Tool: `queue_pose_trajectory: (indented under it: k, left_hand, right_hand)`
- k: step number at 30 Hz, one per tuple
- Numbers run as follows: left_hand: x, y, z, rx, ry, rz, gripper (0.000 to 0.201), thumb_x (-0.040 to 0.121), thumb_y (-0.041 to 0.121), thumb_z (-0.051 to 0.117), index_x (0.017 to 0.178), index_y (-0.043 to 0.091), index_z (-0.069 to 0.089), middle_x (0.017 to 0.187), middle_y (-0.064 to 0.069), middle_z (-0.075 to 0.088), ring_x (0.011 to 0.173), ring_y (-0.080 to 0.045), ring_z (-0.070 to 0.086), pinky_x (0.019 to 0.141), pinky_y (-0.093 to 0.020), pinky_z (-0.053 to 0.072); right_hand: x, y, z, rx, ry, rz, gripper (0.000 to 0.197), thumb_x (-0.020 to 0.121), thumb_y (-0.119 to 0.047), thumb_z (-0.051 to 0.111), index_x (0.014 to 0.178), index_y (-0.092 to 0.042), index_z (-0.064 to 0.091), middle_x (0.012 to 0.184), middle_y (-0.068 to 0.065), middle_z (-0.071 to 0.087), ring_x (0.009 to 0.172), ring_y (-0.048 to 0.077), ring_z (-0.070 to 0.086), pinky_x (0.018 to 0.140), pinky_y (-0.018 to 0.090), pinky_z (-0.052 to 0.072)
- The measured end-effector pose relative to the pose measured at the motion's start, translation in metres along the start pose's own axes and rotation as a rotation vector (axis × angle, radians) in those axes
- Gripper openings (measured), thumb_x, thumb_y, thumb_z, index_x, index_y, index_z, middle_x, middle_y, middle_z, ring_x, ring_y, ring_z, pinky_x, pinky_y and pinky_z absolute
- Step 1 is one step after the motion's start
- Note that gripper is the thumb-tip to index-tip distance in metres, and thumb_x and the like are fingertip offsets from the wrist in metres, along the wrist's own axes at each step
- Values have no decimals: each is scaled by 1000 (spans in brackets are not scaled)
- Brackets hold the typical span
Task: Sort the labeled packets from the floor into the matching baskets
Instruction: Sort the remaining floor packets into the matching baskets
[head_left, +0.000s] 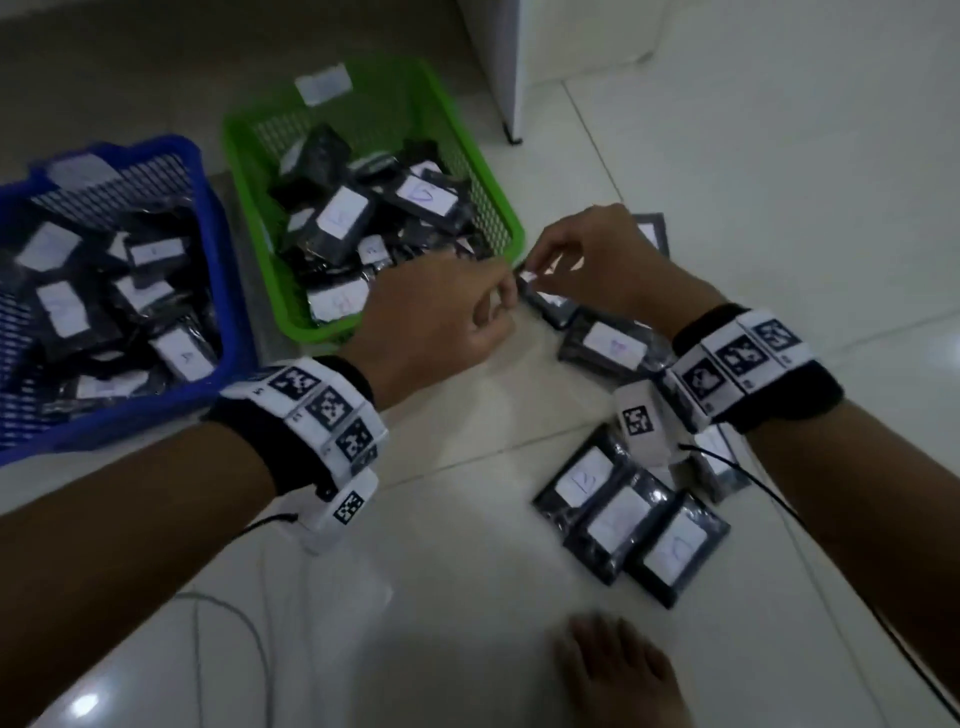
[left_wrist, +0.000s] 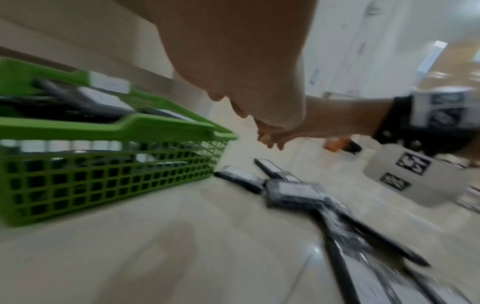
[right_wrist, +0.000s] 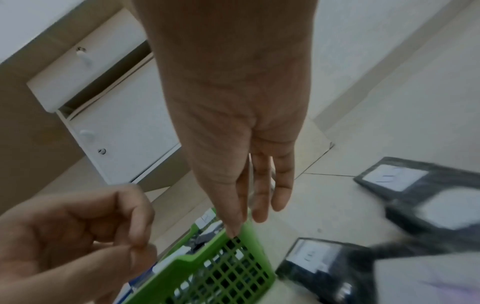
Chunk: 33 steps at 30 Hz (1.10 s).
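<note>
A black packet with a white label (head_left: 545, 301) (left_wrist: 239, 179) lies on the floor by the near right corner of the green basket (head_left: 514, 234) (left_wrist: 124, 127) (right_wrist: 215, 253). Both hands hover just above it, fingertips nearly meeting. My left hand (head_left: 506, 296) (left_wrist: 267, 139) (right_wrist: 135, 244) has curled fingers, thumb against the index finger, and nothing shows between them. My right hand (head_left: 540, 265) (right_wrist: 249, 216) points its fairly straight fingers down at the packet's label and holds nothing. The blue basket (head_left: 223, 249) stands at the left. Both baskets hold several labeled packets.
More packets lie on the floor: one (head_left: 608, 345) under my right wrist, and three side by side (head_left: 623, 504) nearer me. A bare foot (head_left: 618, 670) is at the bottom. A white cabinet (head_left: 519, 62) (right_wrist: 116, 123) stands behind. Wrist-camera cables (head_left: 779, 499) trail over the tiles.
</note>
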<state>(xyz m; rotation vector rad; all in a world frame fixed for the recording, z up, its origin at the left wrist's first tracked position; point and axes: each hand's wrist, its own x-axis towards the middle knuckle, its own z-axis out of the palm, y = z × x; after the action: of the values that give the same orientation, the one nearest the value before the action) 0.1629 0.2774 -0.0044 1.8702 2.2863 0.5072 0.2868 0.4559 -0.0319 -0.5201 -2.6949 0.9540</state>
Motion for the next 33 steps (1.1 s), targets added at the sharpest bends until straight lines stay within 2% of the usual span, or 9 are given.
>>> queue_pose_trajectory:
  k: [3,6,9,12,16,20,27,31,33]
  left_hand:
    - [-11,39,26,7,-224,10,22,86,53,56,100,35,59,73,11,65,73,-12,63,60,-32,49]
    - [-24,67,63,24,-500,-99,47,84,71,53,114,35,55,102,10,64,93,-19,63,74,-33,48]
    - [-42,88,93,25,-669,-90,66,84,68,61,126,20,45,120,-2,55,102,-28,61,72,-35,43]
    - [-53,99,110,-23,-636,-42,62,89,52,63,133,16,38,122,-5,50,102,-28,59,70,-35,42]
    - [-54,92,119,-100,-618,-73,58,88,36,68,133,14,38,121,-8,50,104,-29,57,78,-41,50]
    - [-54,76,118,-185,-639,-143,54,86,37,72,126,11,45,119,-9,54,103,-28,58,86,-43,50]
    - [-46,45,102,-304,-703,-292,29,82,39,75,99,19,63,96,1,66,88,-20,65,77,-34,54]
    - [-36,30,80,-443,-649,-398,20,82,35,78,94,26,65,88,10,70,81,-12,67,70,-25,53]
    - [-33,22,72,-512,-605,-430,18,87,32,74,101,26,65,93,5,70,86,-15,67,76,-29,54]
  right_hand:
    - [-50,9,-8,-128,-218,86,15,69,-12,81,84,-12,77,82,1,74,67,6,63,69,18,51]
    - [-97,16,-9,-159,-397,235,19,65,-17,87,80,-19,75,80,-3,73,67,6,61,68,17,47]
    - [-137,22,-2,-162,-434,301,31,61,-29,89,72,-33,60,71,-19,57,66,0,54,61,14,42]
    - [-166,21,12,-177,-397,302,42,58,-49,86,73,-29,52,69,-19,46,66,7,47,54,15,29]
    - [-185,15,31,-206,-387,315,80,47,-68,81,107,-19,59,95,-7,54,88,14,51,71,27,47]
    - [-189,8,41,-288,-430,377,99,48,-59,85,128,-15,49,120,3,51,110,20,45,86,31,46]
    - [-182,7,49,-384,-506,372,68,58,-55,82,107,-14,57,108,6,55,106,25,41,76,33,42]
    - [-177,18,53,-290,-499,392,65,47,-55,86,93,-20,57,90,-3,52,89,18,36,76,32,42]
    - [-172,21,51,-205,-490,353,58,47,-50,89,87,-20,60,76,-11,49,77,13,41,73,20,38]
